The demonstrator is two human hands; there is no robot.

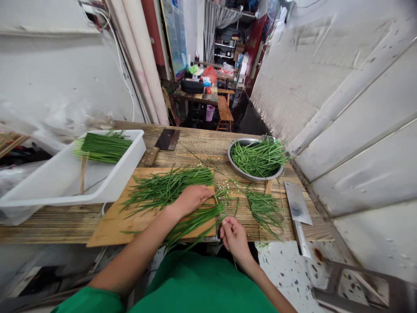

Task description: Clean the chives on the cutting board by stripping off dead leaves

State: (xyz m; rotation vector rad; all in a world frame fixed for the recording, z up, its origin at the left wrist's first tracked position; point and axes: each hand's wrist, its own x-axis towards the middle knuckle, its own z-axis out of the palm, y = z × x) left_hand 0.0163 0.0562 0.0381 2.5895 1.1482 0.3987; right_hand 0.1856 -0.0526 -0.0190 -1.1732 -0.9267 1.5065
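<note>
Garlic chives (172, 184) lie in a loose heap on the wooden cutting board (110, 224), with a second bunch (195, 224) spread nearer my body. My left hand (193, 198) rests between them, its fingers closed near the stalk ends; what they hold is hidden. At the board's right edge, my right hand (233, 234) pinches the end of a thin chive beside the near bunch. Small pale trimmings (224, 191) are scattered just beyond the hands. A smaller pile of chives (265, 208) lies on the table to the right.
A metal bowl (256, 177) heaped with chives stands at the back right. One cleaver (298, 208) lies at the right, its handle past the table edge; another cleaver (167, 140) lies behind the board. A white tub (130, 163) holding a chive bundle (106, 148) stands left.
</note>
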